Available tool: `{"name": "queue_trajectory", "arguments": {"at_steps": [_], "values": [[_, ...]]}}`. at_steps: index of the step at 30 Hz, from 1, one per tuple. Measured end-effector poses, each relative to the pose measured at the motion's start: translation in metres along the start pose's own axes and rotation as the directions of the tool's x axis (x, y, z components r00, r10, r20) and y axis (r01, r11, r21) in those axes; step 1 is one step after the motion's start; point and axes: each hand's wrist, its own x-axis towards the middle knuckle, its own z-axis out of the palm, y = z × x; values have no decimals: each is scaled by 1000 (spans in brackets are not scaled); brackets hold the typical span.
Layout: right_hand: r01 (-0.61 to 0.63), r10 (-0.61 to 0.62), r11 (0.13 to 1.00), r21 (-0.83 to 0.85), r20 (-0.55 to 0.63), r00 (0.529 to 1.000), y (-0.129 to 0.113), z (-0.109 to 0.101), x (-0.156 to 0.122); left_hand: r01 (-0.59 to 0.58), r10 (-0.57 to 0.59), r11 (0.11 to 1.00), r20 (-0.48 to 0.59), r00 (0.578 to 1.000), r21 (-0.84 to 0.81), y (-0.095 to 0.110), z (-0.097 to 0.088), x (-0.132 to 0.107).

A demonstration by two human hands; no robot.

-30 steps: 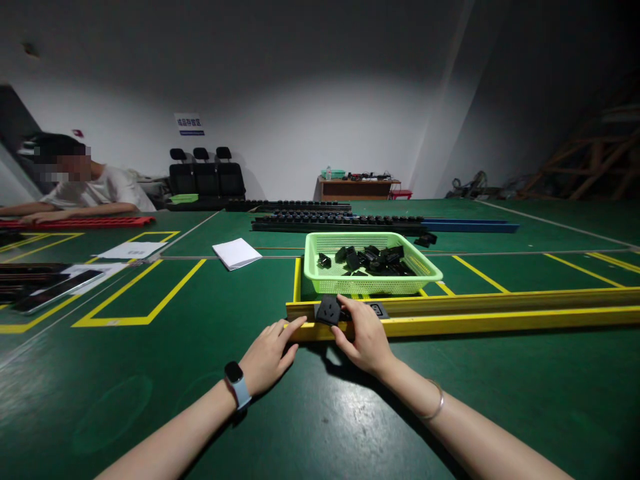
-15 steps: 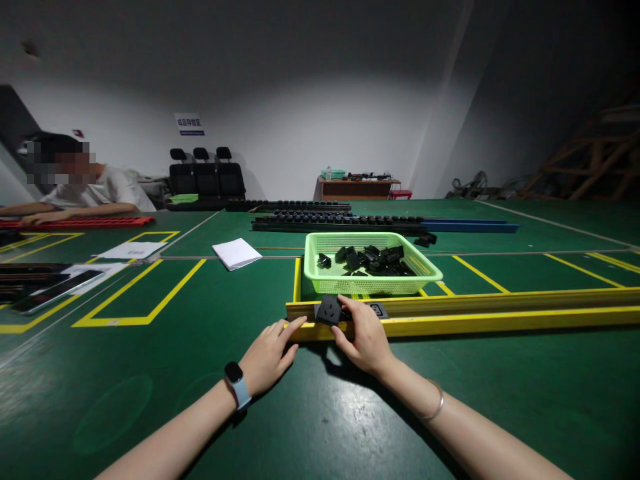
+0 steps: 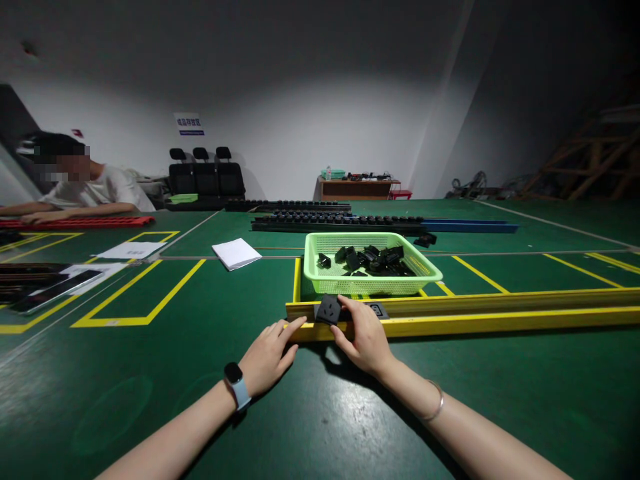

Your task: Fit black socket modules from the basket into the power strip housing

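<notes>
A black socket module (image 3: 329, 311) with pin slots on its face sits tilted over the channel of a long yellow rail (image 3: 475, 327), near the rail's left end. My right hand (image 3: 367, 337) grips it at its right side, between thumb and fingers. My left hand (image 3: 270, 357), wearing a watch (image 3: 235, 380), is open, its index fingertip touching the rail's front wall near the left end. Under the module, a dark plate with a printed socket-like mark (image 3: 377, 309) lies in the channel. Just behind the rail stands a light green basket (image 3: 433, 275) holding several black modules (image 3: 373, 259).
White paper (image 3: 237, 254) lies left of the basket. Farther back are rails full of black modules (image 3: 340, 221) and a blue rail (image 3: 467, 227). A phone-like slab (image 3: 57, 291) lies at left. Beyond it, a person (image 3: 113, 190) leans over a red rail (image 3: 100, 223).
</notes>
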Motion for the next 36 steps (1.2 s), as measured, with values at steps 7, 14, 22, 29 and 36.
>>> {"name": "queue_trajectory", "arguments": {"at_steps": [7, 14, 22, 29, 36], "values": [[-11, 11, 1000, 12, 11, 1000, 0, 1, -1, 11, -11, 1000, 2, 1000, 12, 0, 0, 0], [-13, 13, 1000, 16, 14, 1000, 0, 0, -1, 20, -20, 1000, 19, 1000, 14, 2, -1, 1], [-9, 9, 1000, 14, 0, 1000, 0, 1, -1, 16, -16, 1000, 26, 1000, 12, 0, 0, 0], [-9, 9, 1000, 15, 25, 1000, 0, 0, -1, 20, -20, 1000, 23, 1000, 12, 0, 0, 0], [-11, 11, 1000, 12, 32, 999, 0, 0, -1, 18, -18, 1000, 23, 1000, 20, -1, 1, 0]]}}
